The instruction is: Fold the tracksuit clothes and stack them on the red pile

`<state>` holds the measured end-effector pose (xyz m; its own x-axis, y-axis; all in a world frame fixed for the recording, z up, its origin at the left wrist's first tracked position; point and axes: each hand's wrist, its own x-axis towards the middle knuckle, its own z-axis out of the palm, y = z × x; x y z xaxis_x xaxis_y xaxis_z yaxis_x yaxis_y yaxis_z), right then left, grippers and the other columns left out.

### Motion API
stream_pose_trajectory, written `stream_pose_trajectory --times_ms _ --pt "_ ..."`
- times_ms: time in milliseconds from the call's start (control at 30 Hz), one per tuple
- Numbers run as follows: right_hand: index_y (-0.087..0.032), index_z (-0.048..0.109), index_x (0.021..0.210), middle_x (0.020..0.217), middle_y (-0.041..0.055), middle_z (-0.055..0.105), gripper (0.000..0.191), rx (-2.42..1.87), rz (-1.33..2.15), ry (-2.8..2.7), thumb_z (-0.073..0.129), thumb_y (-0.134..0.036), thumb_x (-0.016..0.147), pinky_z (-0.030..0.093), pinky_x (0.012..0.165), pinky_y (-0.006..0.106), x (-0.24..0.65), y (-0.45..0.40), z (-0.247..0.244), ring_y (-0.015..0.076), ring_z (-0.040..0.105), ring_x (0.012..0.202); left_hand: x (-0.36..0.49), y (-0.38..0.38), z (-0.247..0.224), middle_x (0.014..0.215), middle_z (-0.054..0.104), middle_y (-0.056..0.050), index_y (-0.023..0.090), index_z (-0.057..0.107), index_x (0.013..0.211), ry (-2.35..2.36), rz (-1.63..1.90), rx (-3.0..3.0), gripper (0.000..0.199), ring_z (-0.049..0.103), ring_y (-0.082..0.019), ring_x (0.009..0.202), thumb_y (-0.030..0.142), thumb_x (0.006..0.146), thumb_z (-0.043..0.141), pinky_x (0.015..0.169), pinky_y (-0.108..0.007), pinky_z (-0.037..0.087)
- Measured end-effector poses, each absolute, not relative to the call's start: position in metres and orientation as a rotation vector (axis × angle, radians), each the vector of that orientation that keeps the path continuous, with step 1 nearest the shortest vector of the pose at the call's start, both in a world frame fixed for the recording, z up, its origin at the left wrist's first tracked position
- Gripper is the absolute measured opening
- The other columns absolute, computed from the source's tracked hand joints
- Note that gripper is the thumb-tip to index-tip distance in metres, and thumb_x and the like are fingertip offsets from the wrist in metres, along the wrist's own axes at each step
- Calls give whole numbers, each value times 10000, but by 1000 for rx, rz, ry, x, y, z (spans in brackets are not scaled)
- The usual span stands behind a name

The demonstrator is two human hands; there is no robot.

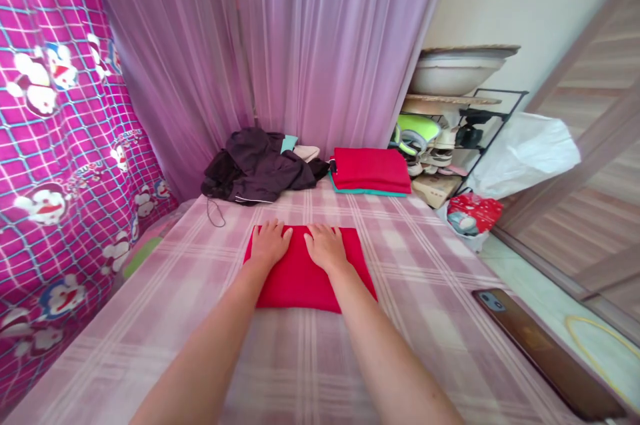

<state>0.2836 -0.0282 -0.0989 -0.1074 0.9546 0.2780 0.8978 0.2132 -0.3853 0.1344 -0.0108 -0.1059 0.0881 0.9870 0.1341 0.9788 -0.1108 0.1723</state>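
Observation:
A red cloth [300, 281], folded into a flat rectangle, lies on the pink checked table cover [200, 305] in front of me. My left hand [271, 243] rests palm down on its upper left part, fingers apart and pointing away from me. On the upper right part lies my right hand [325, 246], also flat with its fingers spread. Neither hand grips anything. Farther back on the right sits a stack of folded cloth [371, 170], red on top with a teal layer beneath.
Dark crumpled clothes [270, 165] lie at the back left. A phone [545, 351] is on the right edge. Beyond the table stand a rack [493, 138] with shoes and basins, and a white bag [525, 151]. Purple curtains [300, 45] hang behind.

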Motion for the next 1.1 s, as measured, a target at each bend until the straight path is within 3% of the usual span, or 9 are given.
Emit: stream_pose_trajectory --times_ms 133,233,367,500,733,933,1100 --pt "-183 602 1332 1414 124 580 438 -1778 155 -2017 403 -369 989 260 1141 517 288 -34 -120 281 465 1348 125 -9 -123 1509 487 -99 222 567 1369 2104 390 2253 479 396 -295 1421 408 990 342 1167 -547 271" --pt "-188 687 1212 1254 125 692 404 -1734 265 -1982 421 -377 975 358 1076 456 298 -25 -118 268 602 1188 124 -10 -126 1494 507 -93 225 569 1367 2110 434 2201 475 404 -282 1416 403 988 345 1169 -549 272" --pt "-228 763 916 974 79 780 399 -1569 724 -1701 473 -501 932 483 928 369 334 -3 -122 249 700 995 121 -8 -123 1441 564 -89 216 574 1354 2085 483 2160 465 467 -250 1366 390 987 347 1158 -519 310" --pt "-215 734 998 934 77 784 502 -1288 941 -1246 526 -643 839 514 929 400 370 8 -145 246 719 954 115 -5 -119 1414 585 -89 222 573 1343 2094 477 2050 469 486 -256 1345 414 983 342 1105 -533 384" --pt "-244 741 929 929 41 785 334 -1337 804 -1259 569 -511 823 529 914 377 376 7 -165 220 715 926 108 -2 -122 1415 583 -87 232 589 1322 2095 513 2018 469 481 -262 1345 405 975 325 1089 -537 406" --pt "-230 738 956 952 44 784 290 -1419 739 -1284 516 -394 866 525 922 369 375 7 -166 213 712 940 93 5 -126 1287 675 -92 209 663 1208 2080 535 2055 468 581 -244 1232 376 975 292 1065 -447 442" --pt "-231 741 974 981 45 780 281 -1523 661 -1351 488 -325 896 530 905 350 377 4 -156 206 713 946 89 1 -117 1247 696 -99 214 689 1164 2194 481 2075 456 611 -275 1180 365 973 304 1000 -461 477"
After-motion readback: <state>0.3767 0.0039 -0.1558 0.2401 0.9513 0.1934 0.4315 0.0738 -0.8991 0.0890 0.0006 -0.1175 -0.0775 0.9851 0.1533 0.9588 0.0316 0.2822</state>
